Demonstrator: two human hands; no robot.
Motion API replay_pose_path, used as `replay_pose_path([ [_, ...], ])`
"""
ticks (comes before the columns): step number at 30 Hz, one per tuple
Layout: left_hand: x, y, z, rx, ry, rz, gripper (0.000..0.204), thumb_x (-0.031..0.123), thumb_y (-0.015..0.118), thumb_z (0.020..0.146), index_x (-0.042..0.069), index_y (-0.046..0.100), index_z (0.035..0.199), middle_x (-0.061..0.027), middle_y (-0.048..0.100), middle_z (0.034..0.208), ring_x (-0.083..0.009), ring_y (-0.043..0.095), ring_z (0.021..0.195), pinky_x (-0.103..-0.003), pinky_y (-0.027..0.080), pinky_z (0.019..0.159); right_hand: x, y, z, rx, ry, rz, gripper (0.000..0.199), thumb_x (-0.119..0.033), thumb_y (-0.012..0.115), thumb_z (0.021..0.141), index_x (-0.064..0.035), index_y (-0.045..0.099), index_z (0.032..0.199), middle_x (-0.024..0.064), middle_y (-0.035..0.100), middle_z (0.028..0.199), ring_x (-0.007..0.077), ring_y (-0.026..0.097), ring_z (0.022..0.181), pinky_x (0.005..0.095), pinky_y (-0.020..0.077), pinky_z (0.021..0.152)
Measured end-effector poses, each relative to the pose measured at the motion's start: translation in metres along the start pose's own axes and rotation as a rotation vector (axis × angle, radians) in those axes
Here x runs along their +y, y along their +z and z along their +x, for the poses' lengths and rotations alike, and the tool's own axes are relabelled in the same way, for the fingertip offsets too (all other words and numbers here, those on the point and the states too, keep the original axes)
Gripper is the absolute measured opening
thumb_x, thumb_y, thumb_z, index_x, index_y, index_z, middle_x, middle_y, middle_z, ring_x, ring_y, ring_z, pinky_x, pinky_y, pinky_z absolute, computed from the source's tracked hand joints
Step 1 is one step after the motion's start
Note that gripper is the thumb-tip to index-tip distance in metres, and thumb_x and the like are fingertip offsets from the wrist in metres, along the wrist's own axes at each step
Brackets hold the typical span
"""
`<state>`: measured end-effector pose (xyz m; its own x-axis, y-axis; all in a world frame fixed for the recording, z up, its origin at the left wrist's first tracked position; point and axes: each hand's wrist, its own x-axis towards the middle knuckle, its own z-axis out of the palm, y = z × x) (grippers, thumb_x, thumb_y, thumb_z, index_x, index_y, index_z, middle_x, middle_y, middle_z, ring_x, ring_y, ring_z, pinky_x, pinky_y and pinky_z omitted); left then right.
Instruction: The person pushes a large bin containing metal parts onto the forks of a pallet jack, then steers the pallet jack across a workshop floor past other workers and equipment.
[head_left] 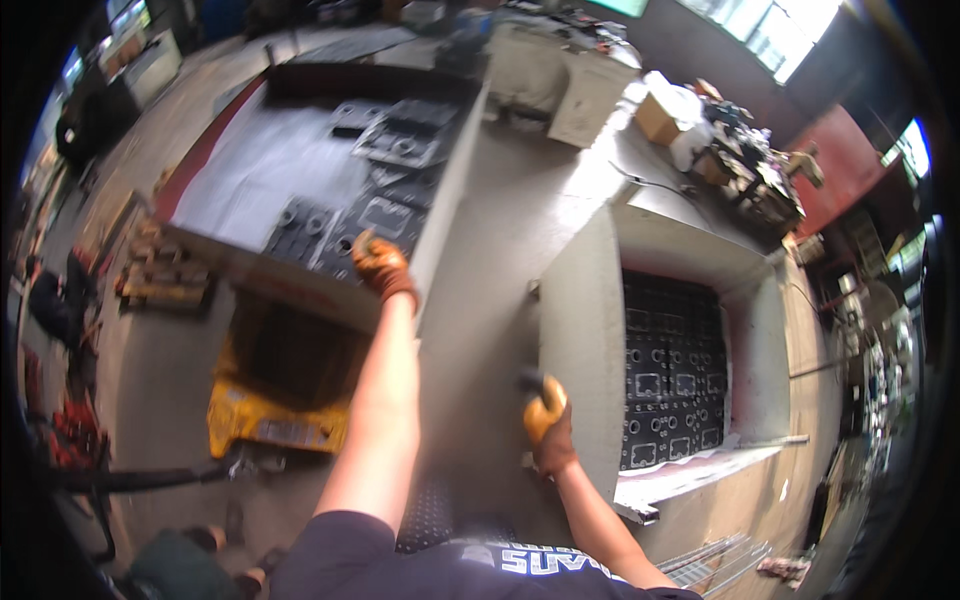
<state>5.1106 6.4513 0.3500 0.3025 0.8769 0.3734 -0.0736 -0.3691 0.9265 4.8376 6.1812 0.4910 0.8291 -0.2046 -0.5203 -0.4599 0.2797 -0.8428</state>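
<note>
My left hand (382,266), in an orange work glove with a dark red cuff, reaches over the near right part of a large open bin. Its fingers stretch out over a black plate-like part (392,214) with holes and a raised rectangular outline. Whether they touch it I cannot tell. Similar black parts (297,228) lie beside it on a whitish liner (270,165). My right hand (547,418), in a yellow-orange glove, is closed beside the outer wall of a second bin. A blurred dark thing (530,381) shows at its fingertips; its kind cannot be made out.
The right-hand bin (580,320) has high pale walls and holds rows of black parts (675,375). Under the left bin (450,190) stands a yellow machine base (275,425). Wooden pallets (165,270) lie at left. A cluttered bench (735,160) with a cardboard box (657,120) stands behind.
</note>
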Motion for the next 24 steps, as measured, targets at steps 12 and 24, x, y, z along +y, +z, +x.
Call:
replay_pose_path([
  [12,0.022,-0.013,0.029,-0.705,0.384,-0.237,0.024,0.017,0.058,0.085,0.004,0.061,0.105,-0.0102,0.064,0.101,-0.0219,0.061,0.096,-0.031,0.048,0.087,0.020,0.284,0.235,-0.012,-0.681,-0.524,0.033,-0.039,0.050,0.087,-0.0077,0.059,0.092,0.0181,0.062,0.089,0.0348,0.059,0.082,0.0399,0.0462,0.071],
  [24,0.082,0.010,0.011,-0.232,0.291,-0.112,0.030,0.019,0.069,0.077,0.003,0.059,0.101,-0.0108,0.060,0.100,-0.0247,0.060,0.088,-0.033,0.050,0.079,-0.033,0.272,0.222,-0.175,-1.010,-0.435,0.027,-0.019,0.051,0.082,-0.0003,0.061,0.098,0.0216,0.064,0.092,0.0390,0.062,0.087,0.0411,0.0492,0.074],
])
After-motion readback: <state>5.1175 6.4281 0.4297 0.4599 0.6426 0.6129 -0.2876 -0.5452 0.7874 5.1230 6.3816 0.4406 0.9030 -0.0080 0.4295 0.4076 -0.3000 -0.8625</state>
